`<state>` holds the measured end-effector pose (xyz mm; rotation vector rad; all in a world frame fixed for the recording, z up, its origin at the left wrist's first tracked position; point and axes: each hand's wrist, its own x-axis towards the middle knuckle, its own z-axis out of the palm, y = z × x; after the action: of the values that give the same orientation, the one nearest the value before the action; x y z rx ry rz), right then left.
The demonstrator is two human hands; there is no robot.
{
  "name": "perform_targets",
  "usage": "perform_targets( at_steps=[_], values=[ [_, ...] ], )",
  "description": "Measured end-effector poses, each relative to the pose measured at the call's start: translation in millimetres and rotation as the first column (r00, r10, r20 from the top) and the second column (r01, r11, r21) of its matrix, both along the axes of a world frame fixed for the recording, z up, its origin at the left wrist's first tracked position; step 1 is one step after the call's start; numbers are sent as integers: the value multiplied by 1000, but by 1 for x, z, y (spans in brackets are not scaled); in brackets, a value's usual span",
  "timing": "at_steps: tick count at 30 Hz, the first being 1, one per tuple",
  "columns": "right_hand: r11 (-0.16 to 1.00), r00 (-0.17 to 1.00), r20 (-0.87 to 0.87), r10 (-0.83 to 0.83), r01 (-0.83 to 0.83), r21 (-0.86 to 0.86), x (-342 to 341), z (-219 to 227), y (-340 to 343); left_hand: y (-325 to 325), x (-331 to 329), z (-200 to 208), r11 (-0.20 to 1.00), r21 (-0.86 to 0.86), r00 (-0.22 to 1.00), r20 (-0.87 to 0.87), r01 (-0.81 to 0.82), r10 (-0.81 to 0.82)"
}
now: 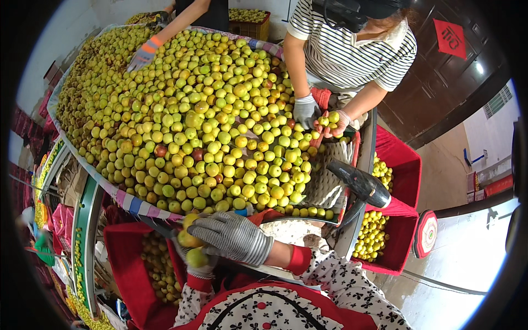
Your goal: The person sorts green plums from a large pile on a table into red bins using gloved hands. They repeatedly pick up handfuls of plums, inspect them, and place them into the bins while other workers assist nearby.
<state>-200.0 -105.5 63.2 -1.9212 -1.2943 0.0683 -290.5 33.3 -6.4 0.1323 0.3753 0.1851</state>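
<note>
Yellow-green jujubes (181, 121), a few blushed red-brown, cover the big sorting table in front of me. At its near edge my right hand (234, 236), in a grey striped glove, curls over jujubes (188, 238) at its fingertips. Just below and partly hidden by it, my left hand (202, 270) is gloved too and cups a jujube (197, 257). Both hands are close together, beside and above a red-lined bin (124, 247) with jujubes in it.
Across the table, a person in a striped shirt (352, 55) holds several jujubes; another person's gloved hand (144, 54) reaches into the pile. A black hair dryer (360, 184) lies at the right edge. Red-lined bins (404, 170) of jujubes stand right of the table.
</note>
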Motion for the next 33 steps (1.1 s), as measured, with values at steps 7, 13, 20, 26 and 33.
perform_targets(
  at_steps=[7,13,20,26,33],
  values=[
    [893,875,-189,-446,424,-148,73,-79,-73,107,-90,-5,823,521,967,18,-226,254],
    [525,732,245,-636,643,-558,152,-148,-137,217,-189,-103,889,454,772,-584,56,250],
    [485,737,141,-661,563,-670,169,-159,-131,121,11,8,-138,972,849,-91,189,521],
    [636,647,41,-761,757,-153,115,-157,-150,22,264,1,-765,640,996,84,-79,-33],
    [730,712,-256,-653,682,35,52,-143,-132,-23,425,-38,-986,51,965,-221,158,143]
  ],
)
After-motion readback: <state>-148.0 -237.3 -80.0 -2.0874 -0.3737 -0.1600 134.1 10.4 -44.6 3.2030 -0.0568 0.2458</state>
